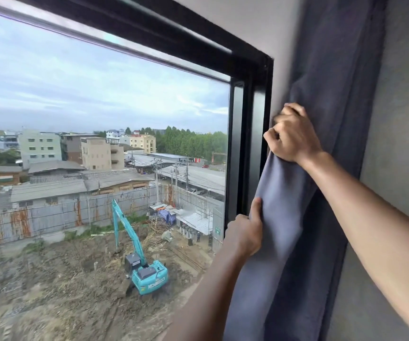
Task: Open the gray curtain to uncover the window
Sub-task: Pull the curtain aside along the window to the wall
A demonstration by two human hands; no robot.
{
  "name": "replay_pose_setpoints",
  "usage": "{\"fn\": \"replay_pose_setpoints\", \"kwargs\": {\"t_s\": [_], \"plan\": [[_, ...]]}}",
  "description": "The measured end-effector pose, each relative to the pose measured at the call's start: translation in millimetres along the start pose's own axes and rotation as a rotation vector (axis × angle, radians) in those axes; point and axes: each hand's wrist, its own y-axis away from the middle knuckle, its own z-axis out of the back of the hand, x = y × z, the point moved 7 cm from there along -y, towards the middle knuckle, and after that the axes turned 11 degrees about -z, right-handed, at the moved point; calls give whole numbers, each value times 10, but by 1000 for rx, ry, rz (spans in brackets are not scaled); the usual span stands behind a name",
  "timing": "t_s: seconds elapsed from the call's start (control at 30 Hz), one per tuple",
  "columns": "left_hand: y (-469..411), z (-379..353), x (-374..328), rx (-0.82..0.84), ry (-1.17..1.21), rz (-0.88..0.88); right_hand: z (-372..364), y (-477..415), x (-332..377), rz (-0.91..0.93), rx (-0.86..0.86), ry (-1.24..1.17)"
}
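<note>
Left hand and right hand clutch bunched gray curtain

Gray curtain, black window frame, teal excavator outside.

The window fills the left and middle of the view, its frame running down just left of the curtain. The curtain hangs bunched at the right of the frame, in front of the wall, which lies further right. The right hand grips the curtain's left edge high up; the left hand grips the same edge lower down, beside the frame. Beyond the glass, below, an excavator stands on open ground, with buildings behind it.
</note>
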Motion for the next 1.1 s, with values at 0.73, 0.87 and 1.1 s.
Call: {"fn": "replay_pose_setpoints", "kwargs": {"t_s": [0.73, 0.87, 1.1], "plan": [[217, -95, 306, -123, 66, -177, 85, 215, 180, -37, 53, -70], [339, -115, 323, -31, 14, -215, 124, 252, 238, -71, 149, -32], [601, -88, 521, 138, 213, -150, 268, 395, 356, -123, 323, -3]]}}
